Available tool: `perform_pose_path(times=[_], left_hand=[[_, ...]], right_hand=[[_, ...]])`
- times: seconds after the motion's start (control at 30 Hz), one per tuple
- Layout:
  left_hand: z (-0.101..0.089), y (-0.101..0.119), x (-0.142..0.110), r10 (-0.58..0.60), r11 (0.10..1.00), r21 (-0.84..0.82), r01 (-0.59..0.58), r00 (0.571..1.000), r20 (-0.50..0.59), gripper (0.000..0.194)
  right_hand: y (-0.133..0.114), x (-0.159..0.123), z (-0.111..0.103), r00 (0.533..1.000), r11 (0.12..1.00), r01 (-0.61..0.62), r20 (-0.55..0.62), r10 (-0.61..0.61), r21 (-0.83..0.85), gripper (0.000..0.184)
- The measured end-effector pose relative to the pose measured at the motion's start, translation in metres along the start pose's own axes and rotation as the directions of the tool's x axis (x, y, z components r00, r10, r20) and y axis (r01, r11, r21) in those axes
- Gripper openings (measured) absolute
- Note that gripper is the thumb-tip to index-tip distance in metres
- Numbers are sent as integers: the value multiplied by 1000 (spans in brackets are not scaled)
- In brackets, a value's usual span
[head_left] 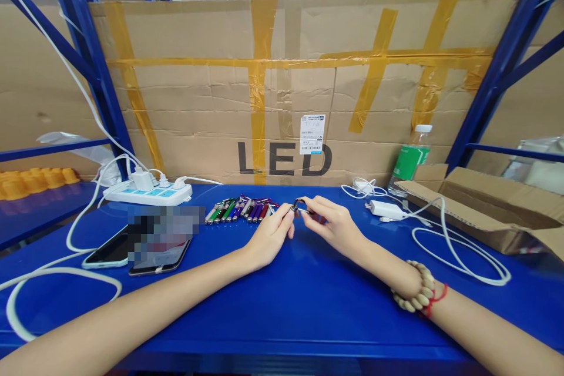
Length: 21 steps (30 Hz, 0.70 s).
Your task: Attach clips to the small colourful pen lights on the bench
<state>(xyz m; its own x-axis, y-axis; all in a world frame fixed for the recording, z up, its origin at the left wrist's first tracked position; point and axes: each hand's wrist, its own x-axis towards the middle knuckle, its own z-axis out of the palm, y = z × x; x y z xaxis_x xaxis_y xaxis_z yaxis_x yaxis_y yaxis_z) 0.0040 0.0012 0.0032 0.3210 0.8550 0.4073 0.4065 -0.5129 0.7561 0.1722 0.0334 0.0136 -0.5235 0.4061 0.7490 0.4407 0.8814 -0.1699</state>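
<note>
My left hand (269,236) is closed, its thumb and forefinger pinching a small metal clip (294,208). Facing it, my right hand (338,224) is closed too, with its fingertips on a thin dark loop (301,202) that meets the clip. Something dark reddish shows under the right fingers, mostly hidden. Both hands are held just above the blue table. Behind and left of my left hand lies a row of small coloured metal tubes (238,210), silver, green, purple and red, with clips at their far ends. Their exact kind is too small to tell.
Two phones (108,251) lie at left, partly blurred out, near a white power strip (152,192) with cables. At right are a white charger (386,210), a looped cable (467,273), a green-labelled bottle (410,163) and a cardboard box (473,220). A large cardboard sheet (198,117) stands behind.
</note>
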Motion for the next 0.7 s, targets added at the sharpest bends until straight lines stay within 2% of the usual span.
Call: perform_pose_path(times=[0.17,0.33,0.47,0.53,0.7], left_hand=[[-2,3,1,32,991,129,-18,994,-105,18],[2,-1,0,-22,995,98,30,996,-86,16],[4,0,-1,35,999,-9,-35,999,-35,8],[4,1,-1,30,997,-66,-32,999,-24,11],[4,0,1,-18,996,-84,9,994,-106,26]], right_hand=[[-3,0,-2,992,988,-127,-17,129,83,37],[-4,1,2,965,941,-260,96,244,217,37],[-3,0,6,931,886,-321,284,230,334,32],[-4,0,6,913,867,-342,344,217,363,32],[-6,2,5,899,857,-385,348,266,342,37]])
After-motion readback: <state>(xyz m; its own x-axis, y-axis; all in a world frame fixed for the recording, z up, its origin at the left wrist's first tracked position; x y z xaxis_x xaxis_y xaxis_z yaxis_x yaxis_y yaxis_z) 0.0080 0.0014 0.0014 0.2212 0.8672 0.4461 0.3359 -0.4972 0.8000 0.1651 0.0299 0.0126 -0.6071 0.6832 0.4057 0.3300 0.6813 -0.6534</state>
